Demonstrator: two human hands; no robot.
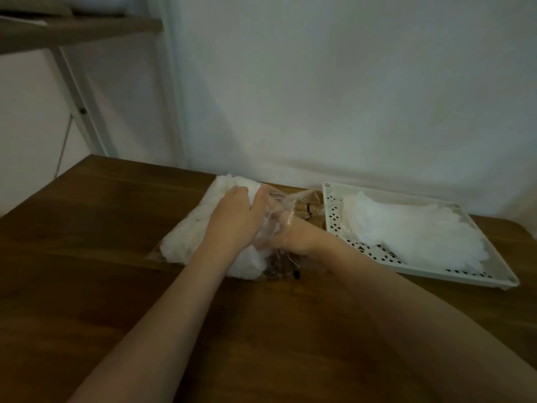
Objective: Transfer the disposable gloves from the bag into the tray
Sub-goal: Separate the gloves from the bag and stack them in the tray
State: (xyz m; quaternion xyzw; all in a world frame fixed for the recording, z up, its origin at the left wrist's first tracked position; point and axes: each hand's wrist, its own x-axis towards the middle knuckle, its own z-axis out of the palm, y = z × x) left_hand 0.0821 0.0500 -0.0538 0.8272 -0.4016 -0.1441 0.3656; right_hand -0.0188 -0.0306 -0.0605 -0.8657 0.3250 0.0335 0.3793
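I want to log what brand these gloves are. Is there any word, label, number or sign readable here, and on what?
No text can be read.
Clear bag: a few dark marks on the plastic, too small and blurred to read.
Tray: only a pattern of holes, no lettering.
Gloves in the tray and gloves in the bag: no print visible.

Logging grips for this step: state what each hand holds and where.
Left hand presses on top of the clear bag of gloves. Right hand is inside the bag's open mouth; what it grips cannot be told.
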